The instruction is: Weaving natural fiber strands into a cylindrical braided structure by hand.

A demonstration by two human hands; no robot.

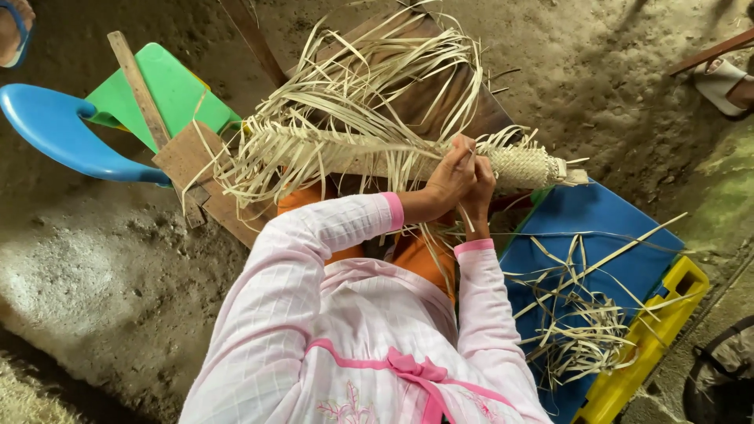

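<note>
Holding the woven mat in front of me, my left hand and my right hand sit close together, both pinching thin straw strips. Loose strips fan out far and left. More cut strips lie on a blue sheet at my right.

**A rough earthen craft yard**

A simple handcraft spot on bare ground is being shown. Packed dirt floor is being seen across the frame; plastic seats, blue chair at upper left, and loose pale strips are being left scattered at lower right.
</note>
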